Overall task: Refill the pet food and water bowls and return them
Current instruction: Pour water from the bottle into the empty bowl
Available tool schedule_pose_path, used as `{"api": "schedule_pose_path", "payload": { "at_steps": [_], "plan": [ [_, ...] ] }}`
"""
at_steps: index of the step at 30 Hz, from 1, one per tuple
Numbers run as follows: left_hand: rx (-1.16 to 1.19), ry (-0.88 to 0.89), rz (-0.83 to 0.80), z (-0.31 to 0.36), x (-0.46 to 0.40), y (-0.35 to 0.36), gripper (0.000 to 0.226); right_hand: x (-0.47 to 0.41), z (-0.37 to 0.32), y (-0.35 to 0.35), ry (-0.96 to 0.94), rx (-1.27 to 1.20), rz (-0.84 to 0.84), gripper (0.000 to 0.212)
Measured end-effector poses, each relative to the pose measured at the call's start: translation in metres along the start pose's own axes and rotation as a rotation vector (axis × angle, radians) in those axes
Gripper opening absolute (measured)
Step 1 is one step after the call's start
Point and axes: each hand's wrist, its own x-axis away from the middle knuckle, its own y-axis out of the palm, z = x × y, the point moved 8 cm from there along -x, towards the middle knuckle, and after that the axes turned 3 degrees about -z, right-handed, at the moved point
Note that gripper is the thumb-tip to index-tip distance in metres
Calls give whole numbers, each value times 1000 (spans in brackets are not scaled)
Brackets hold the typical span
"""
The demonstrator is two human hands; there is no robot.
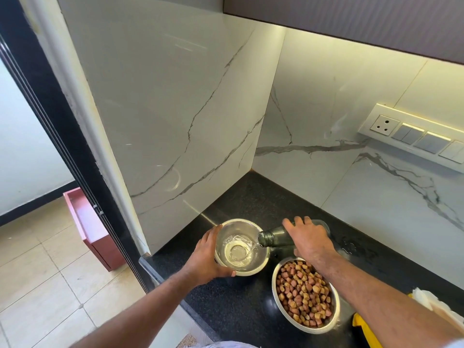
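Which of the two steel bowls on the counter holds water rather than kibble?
The bowl steadied by the left hand, nearer the wall; the bottle pours into it. The other bowl is full of kibble.

Bare black counter [253,197] behind steel bowls [251,223], walled by marble [190,126], perhaps reachable.

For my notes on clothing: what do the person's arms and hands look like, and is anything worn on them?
Both forearms are bare up to the frame's lower edge; no sleeve shows on them. The left hand and the right hand carry no glove, and no ring, watch or bracelet is visible. Fingers are uncovered.
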Motion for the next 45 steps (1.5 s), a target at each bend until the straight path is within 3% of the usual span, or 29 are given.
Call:
{"api": "schedule_pose_path", "payload": {
  "at_steps": [45],
  "plan": [
    [-8, -4, -8, -2, -1, 5, 139, 0, 1, -6, -4, 35, 4, 83]
  ]
}}
